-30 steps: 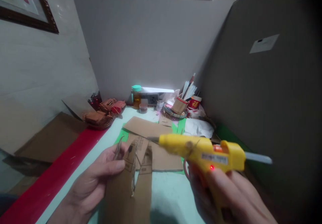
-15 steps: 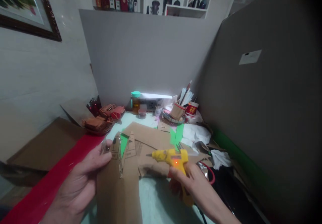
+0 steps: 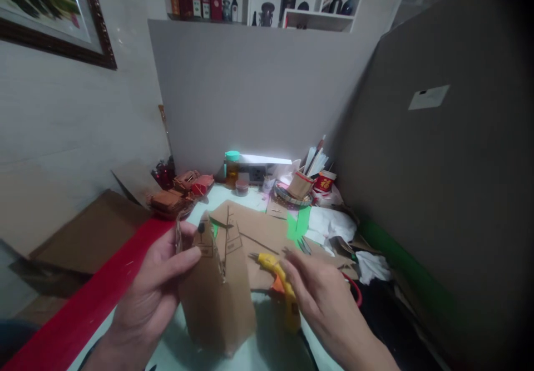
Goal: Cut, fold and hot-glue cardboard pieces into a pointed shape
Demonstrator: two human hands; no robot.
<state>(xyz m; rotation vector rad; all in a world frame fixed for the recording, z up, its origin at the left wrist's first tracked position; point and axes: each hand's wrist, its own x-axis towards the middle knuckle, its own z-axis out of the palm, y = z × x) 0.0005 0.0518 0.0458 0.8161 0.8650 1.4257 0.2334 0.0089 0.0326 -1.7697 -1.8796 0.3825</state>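
Observation:
My left hand [image 3: 156, 282] is closed on the upper left edge of a folded cardboard piece [image 3: 221, 310], thumb in front. The piece stands upright, with a V-shaped notch cut in its top and printed marks beside the notch. To its right, my right hand [image 3: 323, 293] is closed at the rear of a yellow hot glue gun [image 3: 273, 264]. The hand covers part of the gun's body, and some fingers are hidden. The gun's nozzle points left toward the cardboard, its orange trigger and lower handle show, and a dark cord trails down.
Flat cardboard sheets [image 3: 267, 229] and green paper [image 3: 303, 221] lie behind the hands. Farther back stand a bottle with a teal cap [image 3: 232, 172] and a holder of sticks [image 3: 301, 184]. White crumpled material [image 3: 334, 223] lies right; a red strip [image 3: 100, 273] runs along the left.
The cardboard piece has turned and shifted right, showing more of its folded side. My right hand has moved from the glue gun's handle toward its rear, and the gun has tilted.

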